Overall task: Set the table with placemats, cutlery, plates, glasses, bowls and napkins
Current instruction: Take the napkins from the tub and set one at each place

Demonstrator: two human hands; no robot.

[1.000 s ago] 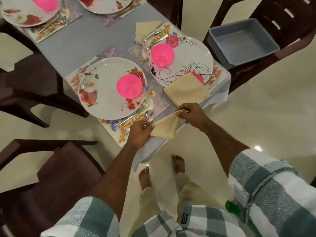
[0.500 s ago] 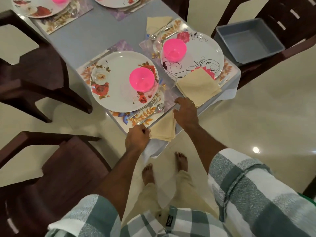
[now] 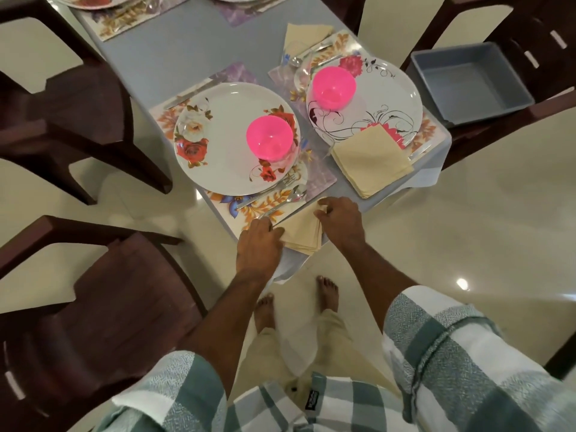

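Both hands are at the near corner of the table (image 3: 199, 54), working on a folded cream napkin (image 3: 304, 233) that lies at the table edge, just beside the near floral placemat (image 3: 249, 207). The left hand (image 3: 258, 244) has its fingers curled onto the napkin's left corner and pinches it; the right hand (image 3: 339, 221) pinches the napkin's upper right corner with curled fingertips. On the near placemat stands a white plate with red flowers (image 3: 224, 141), carrying a pink bowl (image 3: 269, 137); a fork (image 3: 268, 190) and a spoon (image 3: 288, 198) lie just beside the plate on the side facing the person. The second setting to the right has a plate with a black scroll pattern (image 3: 383, 98), a second pink bowl (image 3: 333, 87) on it, and a stack of cream napkins (image 3: 371, 160) overlapping its near rim. A further napkin (image 3: 304, 37) lies beyond that plate under cutlery. A grey tub (image 3: 470, 85) sits on a dark chair (image 3: 530, 42) to the right.
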